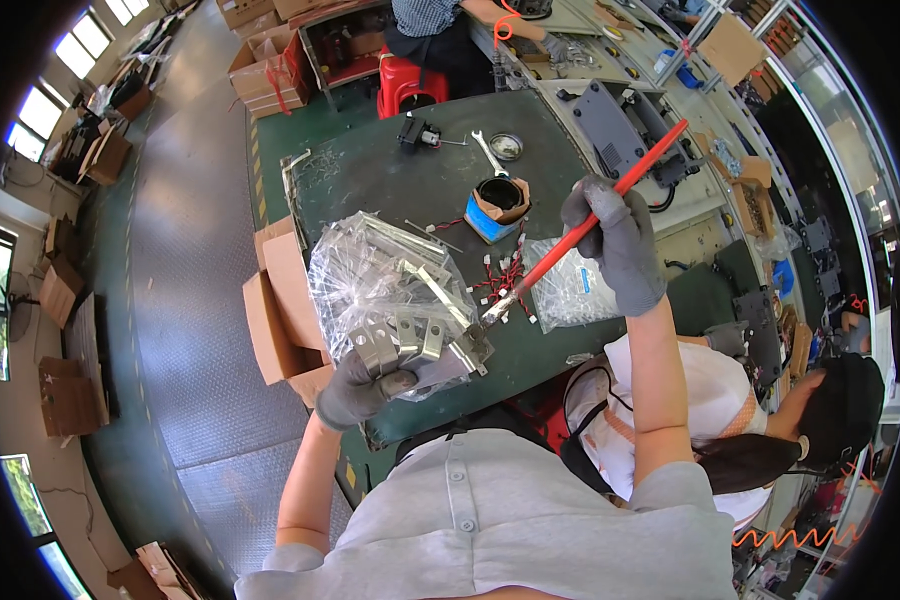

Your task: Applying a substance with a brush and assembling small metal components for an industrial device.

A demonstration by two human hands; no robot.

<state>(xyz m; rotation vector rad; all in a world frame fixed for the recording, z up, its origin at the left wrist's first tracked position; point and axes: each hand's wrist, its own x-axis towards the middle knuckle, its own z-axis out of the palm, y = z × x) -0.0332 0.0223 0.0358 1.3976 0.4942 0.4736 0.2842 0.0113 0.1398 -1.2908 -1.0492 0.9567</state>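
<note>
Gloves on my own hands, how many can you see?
2. One is on the left hand, holding a metal bracket; the other is on the right hand, gripping a red-handled tool. Both show plainly.

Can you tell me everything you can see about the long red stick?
The long red stick is thin and straight and looks smooth, maybe painted or plastic. Its low end is pale and silvery; I can't tell exactly what that tip is. The gloved right hand grips it partway along. It slants from upper right to lower left, with its tip near the metal bracket. Whether they touch isn't clear.
</note>
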